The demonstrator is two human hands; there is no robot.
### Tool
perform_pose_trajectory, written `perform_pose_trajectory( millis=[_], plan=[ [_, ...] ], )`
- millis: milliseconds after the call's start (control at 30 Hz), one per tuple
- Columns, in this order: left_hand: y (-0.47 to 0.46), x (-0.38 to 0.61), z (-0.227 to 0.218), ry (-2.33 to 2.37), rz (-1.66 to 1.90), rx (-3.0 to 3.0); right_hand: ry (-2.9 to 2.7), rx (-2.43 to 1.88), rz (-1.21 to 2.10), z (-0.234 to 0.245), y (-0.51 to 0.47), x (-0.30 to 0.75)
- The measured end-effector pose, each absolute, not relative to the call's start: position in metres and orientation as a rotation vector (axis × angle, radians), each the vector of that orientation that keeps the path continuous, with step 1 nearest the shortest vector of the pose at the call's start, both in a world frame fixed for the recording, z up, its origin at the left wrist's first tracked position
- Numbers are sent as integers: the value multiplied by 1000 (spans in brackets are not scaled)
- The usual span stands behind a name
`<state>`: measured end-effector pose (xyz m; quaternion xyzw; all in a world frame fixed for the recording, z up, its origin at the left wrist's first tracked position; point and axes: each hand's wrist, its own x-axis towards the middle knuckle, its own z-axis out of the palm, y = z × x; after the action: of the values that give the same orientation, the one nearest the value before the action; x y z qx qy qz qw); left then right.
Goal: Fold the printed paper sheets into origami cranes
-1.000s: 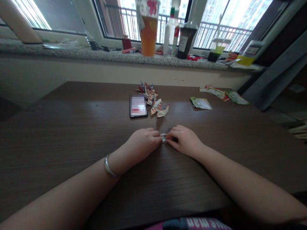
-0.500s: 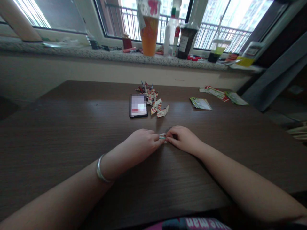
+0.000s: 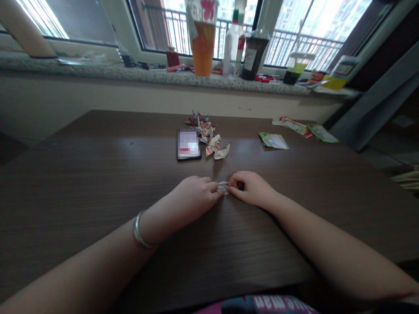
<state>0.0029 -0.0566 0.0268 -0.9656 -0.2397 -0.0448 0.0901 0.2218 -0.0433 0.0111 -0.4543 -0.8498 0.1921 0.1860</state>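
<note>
Between my two hands, low on the table, is a small folded piece of printed paper [image 3: 223,187], pale with a greenish line across it. My left hand [image 3: 198,194] has its fingers closed on the paper's left end. At the right end my right hand [image 3: 248,187] pinches it between thumb and forefinger, the other fingers curled. Much of the paper is hidden under the fingertips. Beyond my hands lie several folded paper pieces [image 3: 222,151], cream with red print, in a line running back to a darker, spiky cluster [image 3: 198,118].
A phone [image 3: 189,145] with a blurred screen lies left of the folded pieces. A stack of printed packets [image 3: 274,141] and more flat wrappers [image 3: 296,127] lie at the back right of the brown table [image 3: 81,183]. Cups and bottles crowd the stone windowsill [image 3: 157,76].
My right hand has shifted very slightly to the right, and a little more of the paper shows between the hands. Everything else stays in place.
</note>
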Motion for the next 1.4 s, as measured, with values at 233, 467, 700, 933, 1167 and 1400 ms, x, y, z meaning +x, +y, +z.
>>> perform_pose_trajectory(
  millis=[233, 467, 700, 933, 1167, 1400],
  plan=[
    [-58, 3, 28, -723, -120, -2871, -2433, -1278, 488, 12, -46, 223],
    [-55, 5, 30, -731, -134, -2886, -2460, -1349, 440, 15, -45, 221],
    [-56, 7, 34, -715, -109, -2874, -2433, -1457, 426, 19, -47, 215],
    [-57, 7, 32, -722, -86, -2871, -2420, -1552, 468, 22, -45, 213],
    [-57, 12, 29, -732, -93, -2850, -2412, -1621, 464, 25, -45, 210],
    [-57, 15, 28, -759, -109, -2801, -2419, -1615, 463, 24, -46, 211]
  ],
)
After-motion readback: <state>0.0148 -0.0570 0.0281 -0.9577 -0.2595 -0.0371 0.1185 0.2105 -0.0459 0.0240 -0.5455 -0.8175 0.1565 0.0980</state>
